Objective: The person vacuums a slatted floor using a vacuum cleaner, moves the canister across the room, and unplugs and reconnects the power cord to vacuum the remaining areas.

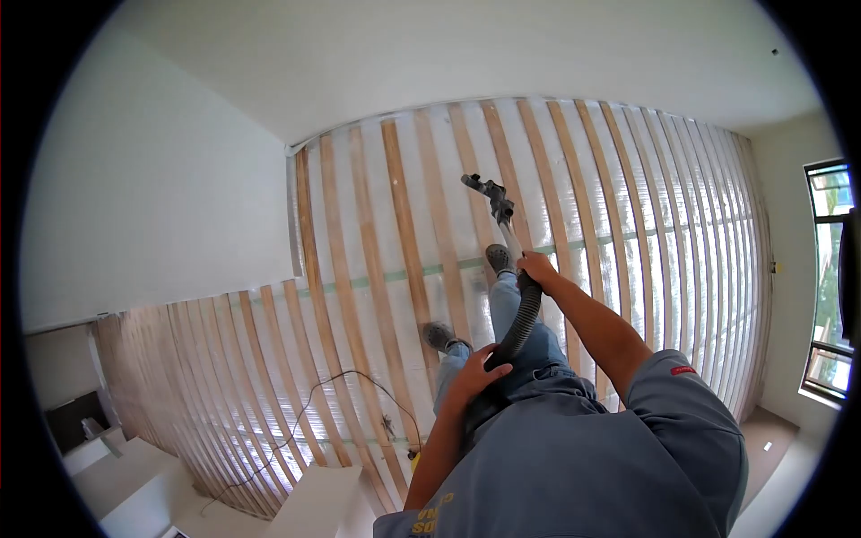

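A vacuum cleaner's metal tube runs up from the person's body to a dark floor nozzle, which lies over the wooden battens and silvery sheet. My right hand is wrapped round the tube near the top of the black ribbed hose. Lower down, my left hand has its fingers round the lower part of the same hose, by the waist. Two grey clogs show on the floor, one on either side of a batten.
Parallel wooden battens cross the foil-covered floor. A thin dark cable curves over them at the lower left. White box-like units stand at the bottom left. White walls border the floor, with a window at right.
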A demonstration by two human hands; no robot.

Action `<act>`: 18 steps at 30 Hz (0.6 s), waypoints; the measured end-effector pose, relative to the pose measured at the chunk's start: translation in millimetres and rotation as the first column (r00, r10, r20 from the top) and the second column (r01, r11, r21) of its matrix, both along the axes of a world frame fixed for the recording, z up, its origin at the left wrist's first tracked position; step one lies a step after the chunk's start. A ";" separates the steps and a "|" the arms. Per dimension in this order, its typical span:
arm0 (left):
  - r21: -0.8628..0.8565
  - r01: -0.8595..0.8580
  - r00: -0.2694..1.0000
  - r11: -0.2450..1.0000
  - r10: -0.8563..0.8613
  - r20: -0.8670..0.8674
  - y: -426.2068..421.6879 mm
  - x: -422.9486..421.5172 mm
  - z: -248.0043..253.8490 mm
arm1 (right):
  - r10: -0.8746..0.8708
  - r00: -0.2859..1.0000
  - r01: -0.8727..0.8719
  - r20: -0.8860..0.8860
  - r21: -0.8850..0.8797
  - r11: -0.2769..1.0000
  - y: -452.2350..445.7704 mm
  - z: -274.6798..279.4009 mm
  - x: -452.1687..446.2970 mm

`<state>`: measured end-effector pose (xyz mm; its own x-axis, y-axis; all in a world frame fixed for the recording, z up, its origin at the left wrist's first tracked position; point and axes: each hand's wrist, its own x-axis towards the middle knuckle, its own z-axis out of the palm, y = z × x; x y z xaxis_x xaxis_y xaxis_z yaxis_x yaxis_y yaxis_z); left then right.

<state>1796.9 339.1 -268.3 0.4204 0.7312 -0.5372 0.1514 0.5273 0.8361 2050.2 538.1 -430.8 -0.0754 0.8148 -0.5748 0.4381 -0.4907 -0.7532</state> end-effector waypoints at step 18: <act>-0.182 -0.548 0.817 0.816 0.475 -0.328 416.9 136.8 -328.1 | 0.225 0.874 -0.173 0.432 -0.156 0.972 471.6 -289.2 -45.9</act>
